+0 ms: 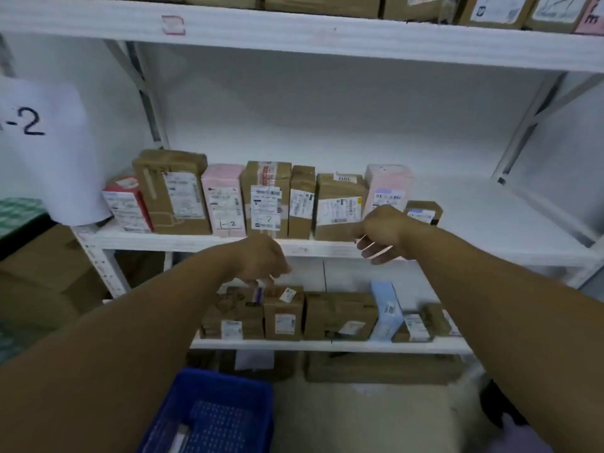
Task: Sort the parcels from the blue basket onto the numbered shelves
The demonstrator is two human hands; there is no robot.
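Both hands empty at the shelves: left hand (261,259) curled loosely with fingers drooping, right hand (380,232) fingers loosely apart. Blue basket (209,410) sits below and behind the fingers, nearer the left hand; what remains inside it is unclear.

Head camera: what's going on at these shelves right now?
A person is sorting parcels onto white shelving. Both hands are out in front and neither clearly holds a parcel: the left hand hangs, fingers curled, above the brown boxes on the lower shelf, and the right hand is at the middle shelf, beside the small brown box that ends its row of parcels. The blue basket sits on the floor below.
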